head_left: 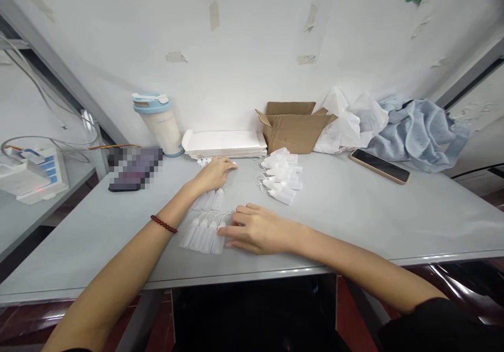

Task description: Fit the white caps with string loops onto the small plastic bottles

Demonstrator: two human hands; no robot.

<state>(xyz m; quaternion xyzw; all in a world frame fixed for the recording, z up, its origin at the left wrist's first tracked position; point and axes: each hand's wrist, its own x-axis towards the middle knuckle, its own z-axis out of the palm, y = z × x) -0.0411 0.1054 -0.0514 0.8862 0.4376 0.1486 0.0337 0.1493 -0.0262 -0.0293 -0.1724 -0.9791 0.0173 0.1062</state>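
Several small translucent plastic squeeze bottles with thin tethered strips lie side by side near the table's front edge. My right hand rests over the right end of this row, its fingers apart and the index fingertip touching the last bottle. Behind them is a second row of similar bottles, partly covered by my left wrist. My left hand reaches farther back, fingers curled down beside small white pieces. A white bit shows at its fingertips; I cannot make out what it is.
More bottles lie in a pile right of centre. Behind stand a tumbler, flat white boxes, an open cardboard box and a plastic bag. A phone and blue cloth lie right; a dark pixelated object lies left.
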